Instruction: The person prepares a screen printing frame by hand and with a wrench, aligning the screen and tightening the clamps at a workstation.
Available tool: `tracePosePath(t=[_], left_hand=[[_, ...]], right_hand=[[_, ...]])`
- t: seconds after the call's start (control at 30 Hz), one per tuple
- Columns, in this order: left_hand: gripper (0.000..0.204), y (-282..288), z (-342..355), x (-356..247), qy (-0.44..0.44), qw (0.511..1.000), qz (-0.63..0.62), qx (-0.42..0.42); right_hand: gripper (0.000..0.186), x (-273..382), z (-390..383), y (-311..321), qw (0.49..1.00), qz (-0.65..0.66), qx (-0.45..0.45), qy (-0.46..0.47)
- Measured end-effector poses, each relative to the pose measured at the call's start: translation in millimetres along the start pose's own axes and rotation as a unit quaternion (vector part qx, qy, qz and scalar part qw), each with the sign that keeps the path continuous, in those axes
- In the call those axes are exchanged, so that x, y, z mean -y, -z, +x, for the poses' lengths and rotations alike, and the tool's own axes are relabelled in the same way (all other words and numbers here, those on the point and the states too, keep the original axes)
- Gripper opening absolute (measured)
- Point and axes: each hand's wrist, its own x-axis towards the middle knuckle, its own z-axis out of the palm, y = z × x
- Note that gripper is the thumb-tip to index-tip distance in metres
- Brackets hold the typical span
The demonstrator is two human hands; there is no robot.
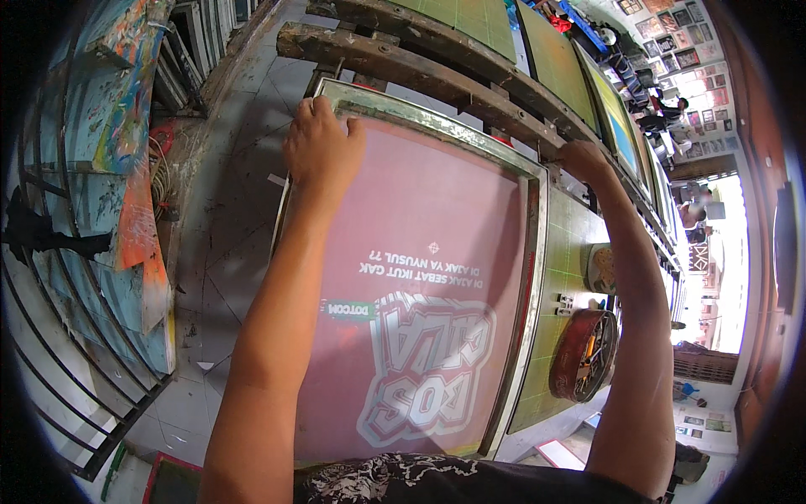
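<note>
A large silk-screen frame (531, 277) with a metal rim lies before me. Its pinkish mesh (420, 202) carries pale lettering and a big block-letter design, upside down to me. My left hand (323, 147) is closed over the frame's far left corner, the thumb lying above the mesh. Beyond the far right corner, my right hand (583, 160) has its fingers curled at the worn rail (470, 84). What those fingers pinch is hidden. Under the frame's right side shows a green printing board (537, 395).
A round red tin (562, 361) of tools and another container (599, 267) stand on the board at right. More printing boards (550, 59) continue beyond the rails. At left are a paint-stained blue rack (92, 277) and black metal bars (80, 336). People are in the far right background.
</note>
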Motion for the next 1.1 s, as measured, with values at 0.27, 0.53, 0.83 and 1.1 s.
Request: tracePosePath(t=[0.27, 0.53, 0.83, 1.1], left_hand=[[0.037, 2, 0, -4, 0.000, 1.000, -0.011, 0.001], [0.038, 1, 2, 2, 0.004, 1.000, 0.007, 0.005], [0.041, 2, 1, 1, -0.001, 1.000, 0.018, 0.006], [0.043, 2, 2, 3, 0.002, 1.000, 0.017, 0.017]], right_hand=[[0.023, -3, -2, 18, 0.963, 0.186, -0.078, -0.180], [0.026, 38, 2, -50, 0.709, 0.639, -0.053, -0.295], [0.023, 33, 11, -51, 0.609, 0.735, 0.008, -0.297], [0.027, 34, 15, -40, 0.587, 0.732, 0.029, -0.344]])
